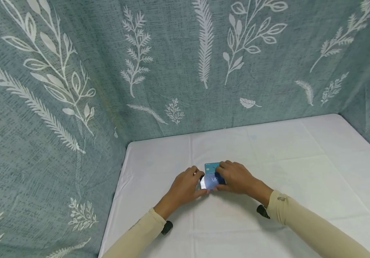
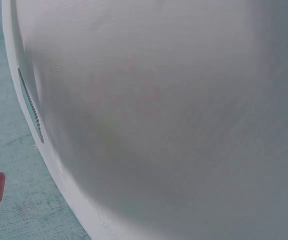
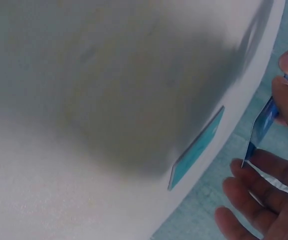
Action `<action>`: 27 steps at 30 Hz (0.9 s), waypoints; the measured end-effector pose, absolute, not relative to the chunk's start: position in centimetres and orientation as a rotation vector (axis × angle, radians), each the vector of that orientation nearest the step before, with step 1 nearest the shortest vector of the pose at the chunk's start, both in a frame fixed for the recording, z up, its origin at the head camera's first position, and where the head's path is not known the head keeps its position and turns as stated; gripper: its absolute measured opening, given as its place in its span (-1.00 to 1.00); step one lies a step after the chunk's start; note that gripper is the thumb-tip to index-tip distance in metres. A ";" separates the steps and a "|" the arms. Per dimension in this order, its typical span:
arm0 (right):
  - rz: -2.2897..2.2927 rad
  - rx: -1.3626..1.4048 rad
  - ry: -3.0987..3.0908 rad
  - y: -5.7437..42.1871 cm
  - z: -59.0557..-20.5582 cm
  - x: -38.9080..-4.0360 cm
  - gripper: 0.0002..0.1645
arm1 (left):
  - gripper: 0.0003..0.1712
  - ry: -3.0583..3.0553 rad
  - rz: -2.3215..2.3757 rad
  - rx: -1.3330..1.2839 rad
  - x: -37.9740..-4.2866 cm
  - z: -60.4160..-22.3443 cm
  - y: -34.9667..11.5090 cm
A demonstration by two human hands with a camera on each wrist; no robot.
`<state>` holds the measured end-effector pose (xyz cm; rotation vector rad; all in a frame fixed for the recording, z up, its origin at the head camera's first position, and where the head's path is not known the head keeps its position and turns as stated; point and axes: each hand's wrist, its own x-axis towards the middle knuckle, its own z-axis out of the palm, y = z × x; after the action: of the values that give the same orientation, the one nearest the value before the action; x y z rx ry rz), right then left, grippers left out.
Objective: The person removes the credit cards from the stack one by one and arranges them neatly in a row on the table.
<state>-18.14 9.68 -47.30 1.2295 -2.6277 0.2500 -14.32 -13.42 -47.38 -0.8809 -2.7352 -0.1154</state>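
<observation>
Nearest you: two pale sleeves (image 1: 317,223), two small dark things (image 1: 167,227) just by them. Then your two hands: left hand (image 1: 185,184) and right hand (image 1: 237,177) both pinched one blue card (image 1: 208,181) by its ends, held up off white surface (image 1: 285,161). Step in hand looked like holding and steadying blue card; next move seemed to call for soft, even grip at both ends. Beyond: one teal card (image 1: 210,167), flat on surface, just past blue card. Farthest: leafy blue-green cloth (image 1: 172,64) hung behind.
</observation>
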 end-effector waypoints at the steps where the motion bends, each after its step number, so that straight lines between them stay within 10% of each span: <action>1: 0.257 1.229 -2.628 9.7 -47.3 -18.1 -0.27 | -0.35 -2.731 -0.114 -0.881 -14.2 -47.4 -13.4; 27: 0.339 1.259 -2.704 9.3 -48.1 -16.5 -0.23 | -0.32 -2.778 -0.137 -0.840 -12.5 -47.9 -14.3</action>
<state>-16.51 9.30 -48.07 1.2593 -2.7037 0.3390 -12.46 -14.30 -47.87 -0.8396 -2.7780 -0.1372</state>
